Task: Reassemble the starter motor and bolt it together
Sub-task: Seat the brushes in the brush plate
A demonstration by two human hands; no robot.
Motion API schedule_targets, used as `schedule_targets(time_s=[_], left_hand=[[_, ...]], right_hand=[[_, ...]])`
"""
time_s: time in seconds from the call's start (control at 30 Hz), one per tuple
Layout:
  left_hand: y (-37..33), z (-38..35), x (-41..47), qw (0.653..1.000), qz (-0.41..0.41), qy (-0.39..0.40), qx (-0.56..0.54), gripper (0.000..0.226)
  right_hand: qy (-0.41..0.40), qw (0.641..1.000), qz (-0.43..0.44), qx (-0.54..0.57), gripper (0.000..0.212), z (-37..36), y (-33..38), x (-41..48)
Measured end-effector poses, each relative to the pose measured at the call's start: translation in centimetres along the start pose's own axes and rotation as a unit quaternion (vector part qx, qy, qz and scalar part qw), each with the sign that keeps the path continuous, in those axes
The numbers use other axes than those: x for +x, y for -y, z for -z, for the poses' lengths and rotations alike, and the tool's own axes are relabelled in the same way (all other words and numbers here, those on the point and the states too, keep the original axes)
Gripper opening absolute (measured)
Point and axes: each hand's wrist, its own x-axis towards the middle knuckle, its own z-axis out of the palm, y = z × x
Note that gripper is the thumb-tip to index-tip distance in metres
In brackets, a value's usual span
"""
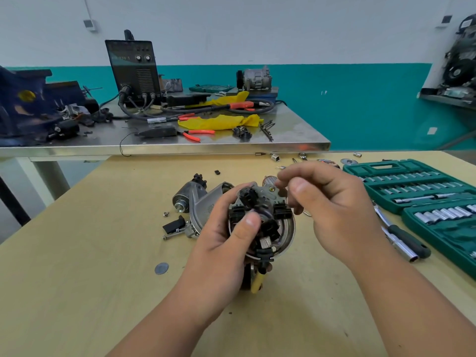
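Note:
My left hand (226, 228) grips the starter motor's round housing (287, 237) from the left, thumb pressed on the black brush holder (260, 210) that sits in its open end. My right hand (327, 199) hovers just right of it, fingers curled, fingertips pinching at the holder's upper edge near a brass terminal (271, 188). A yellow-sleeved lead (257, 283) hangs below the housing. Behind my left hand lies the aluminium nose housing with its solenoid (186, 195). Loose bolts (171, 235) and a small screw (166, 214) lie on the wooden table (77, 253).
A green socket set (417, 186) lies open at the right, with a ratchet handle (404, 240) beside it. A metal disc (161, 268) lies near my left forearm. Sockets and washers (347, 161) scatter along the far edge. Beyond stands a steel bench (180, 145) with a welder, pliers and yellow rags.

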Motion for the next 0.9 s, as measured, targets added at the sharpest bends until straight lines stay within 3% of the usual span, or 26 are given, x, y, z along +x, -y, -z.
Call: schedule_targets(time_s=[0.13,0.2,0.33,0.4,0.47,0.57,0.63,0.8,0.9], left_hand=[[0.3,-0.1,0.0,0.999,-0.005,0.020,0.033,0.035],[0.3,-0.1,0.0,0.999,0.009,0.032,0.041,0.039],[0.2,-0.1,-0.2,0.998,0.014,0.037,0.041,0.049],[0.1,-0.1,-0.3,0.999,0.005,0.024,0.045,0.056],[0.1,-0.2,-0.4,0.999,-0.010,0.025,0.036,0.053],[0.1,-0.3,-0.4,0.999,-0.006,0.003,0.032,0.047],[0.1,-0.1,-0.3,1.000,0.001,-0.017,0.021,0.045],[-0.2,0.5,0.0,1.000,0.011,-0.027,0.013,0.049],[-0.4,0.4,0.2,0.999,0.014,-0.026,-0.015,0.047]], right_hand=[[0.094,0.978,0.025,-0.185,0.013,0.6,0.7,0.2],[0.094,0.972,0.017,-0.217,0.007,0.7,1.0,0.3],[-0.016,0.996,-0.091,0.012,0.006,1.4,1.1,0.9],[-0.012,0.979,-0.141,0.146,0.006,1.4,1.3,0.8],[0.032,0.969,-0.172,0.172,0.021,0.7,1.6,0.3],[0.064,0.990,-0.114,-0.058,0.034,-0.2,1.7,-0.5],[0.068,0.977,-0.051,-0.196,0.029,-0.2,2.0,-0.7],[0.074,0.962,-0.007,-0.263,0.011,-0.3,2.2,-0.9],[0.036,0.960,0.029,-0.276,0.019,-0.3,1.7,-0.6]])
